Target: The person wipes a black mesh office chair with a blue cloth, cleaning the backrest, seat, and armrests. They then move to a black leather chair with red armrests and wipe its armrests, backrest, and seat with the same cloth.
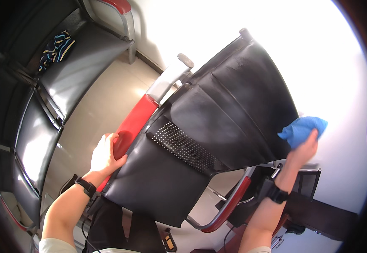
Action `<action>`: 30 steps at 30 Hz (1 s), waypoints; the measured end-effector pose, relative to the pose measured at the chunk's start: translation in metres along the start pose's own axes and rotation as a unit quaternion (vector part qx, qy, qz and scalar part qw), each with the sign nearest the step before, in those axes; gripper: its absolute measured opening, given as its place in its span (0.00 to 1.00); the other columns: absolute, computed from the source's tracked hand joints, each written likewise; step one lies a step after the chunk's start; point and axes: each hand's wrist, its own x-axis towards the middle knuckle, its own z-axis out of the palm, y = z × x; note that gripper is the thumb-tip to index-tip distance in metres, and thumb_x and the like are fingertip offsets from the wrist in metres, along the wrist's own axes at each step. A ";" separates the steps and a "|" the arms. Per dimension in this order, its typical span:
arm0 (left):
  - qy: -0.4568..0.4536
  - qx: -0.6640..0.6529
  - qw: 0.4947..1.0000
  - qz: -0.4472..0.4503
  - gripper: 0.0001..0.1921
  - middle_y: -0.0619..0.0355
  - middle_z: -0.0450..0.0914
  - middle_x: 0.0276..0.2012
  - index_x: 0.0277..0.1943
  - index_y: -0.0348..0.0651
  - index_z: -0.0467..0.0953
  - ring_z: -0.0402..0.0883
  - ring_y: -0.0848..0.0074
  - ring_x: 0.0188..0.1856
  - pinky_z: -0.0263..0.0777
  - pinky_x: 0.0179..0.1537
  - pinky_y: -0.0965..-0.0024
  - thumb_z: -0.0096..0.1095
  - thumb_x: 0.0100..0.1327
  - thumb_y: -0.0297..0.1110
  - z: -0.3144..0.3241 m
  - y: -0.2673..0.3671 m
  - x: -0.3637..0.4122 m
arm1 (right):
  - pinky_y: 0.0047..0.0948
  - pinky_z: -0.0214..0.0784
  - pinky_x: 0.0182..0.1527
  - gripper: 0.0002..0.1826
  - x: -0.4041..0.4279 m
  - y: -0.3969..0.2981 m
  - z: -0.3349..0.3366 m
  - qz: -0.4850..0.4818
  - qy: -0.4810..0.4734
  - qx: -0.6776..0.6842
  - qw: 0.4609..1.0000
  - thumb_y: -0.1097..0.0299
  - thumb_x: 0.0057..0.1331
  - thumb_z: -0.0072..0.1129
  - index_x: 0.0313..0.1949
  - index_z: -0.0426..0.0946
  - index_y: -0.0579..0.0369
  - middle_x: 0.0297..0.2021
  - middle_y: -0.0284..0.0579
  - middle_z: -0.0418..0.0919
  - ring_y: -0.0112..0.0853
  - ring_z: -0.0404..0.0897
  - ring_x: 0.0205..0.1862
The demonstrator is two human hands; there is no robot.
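Note:
A black padded chair with a metal frame stands before me. Its backrest [234, 107] leans toward the white wall, and a perforated strip [186, 148] separates it from the seat [158, 183]. My left hand [104, 156] grips the red armrest [136, 118] on the left side, thumb and fingers on either side of it. At the upper right edge of the backrest, my right hand [303, 153] holds a crumpled blue cloth [305, 130]. The hand is slightly blurred. Whether the cloth presses on the edge, I cannot tell.
To the left runs a row of joined black seats [82, 60], with a dark striped cloth [57, 50] lying on one. A second red armrest [231, 207] curves out at the chair's right. Beyond my right forearm is a dark brown furniture surface [322, 205]. The wall [202, 19] rises behind the backrest.

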 end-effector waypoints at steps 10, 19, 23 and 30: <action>0.011 0.000 1.000 0.015 0.36 0.51 0.73 0.46 0.58 0.43 0.63 0.76 0.59 0.49 0.74 0.49 0.61 0.74 0.46 0.36 0.000 -0.003 -0.002 | 0.29 0.69 0.35 0.19 -0.027 -0.045 0.126 -0.247 -0.153 -0.203 0.935 0.57 0.73 0.54 0.44 0.79 0.65 0.28 0.42 0.79 0.26 0.77 0.29; 0.022 -0.003 1.000 0.019 0.34 0.51 0.73 0.47 0.57 0.43 0.65 0.76 0.59 0.49 0.74 0.49 0.60 0.73 0.46 0.37 0.000 -0.005 -0.002 | 0.50 0.50 0.62 0.33 -0.080 -0.041 0.205 -0.482 -0.060 -0.394 0.781 0.59 0.55 0.70 0.62 0.73 0.32 0.65 0.36 0.64 0.44 0.61 0.62; 0.019 0.010 1.000 0.022 0.35 0.53 0.73 0.47 0.57 0.43 0.65 0.76 0.59 0.49 0.74 0.49 0.60 0.73 0.46 0.37 0.002 -0.005 -0.002 | 0.47 0.55 0.61 0.29 -0.104 -0.005 0.207 -0.517 -0.191 -0.345 0.760 0.67 0.53 0.70 0.56 0.76 0.38 0.62 0.32 0.70 0.40 0.66 0.58; 0.007 -0.008 1.000 0.014 0.35 0.52 0.73 0.50 0.59 0.45 0.65 0.77 0.59 0.50 0.74 0.50 0.60 0.74 0.47 0.37 -0.001 -0.005 -0.003 | 0.36 0.72 0.51 0.15 -0.196 0.048 0.220 -0.325 -0.371 -0.247 0.834 0.59 0.68 0.56 0.48 0.78 0.55 0.44 0.49 0.82 0.46 0.79 0.43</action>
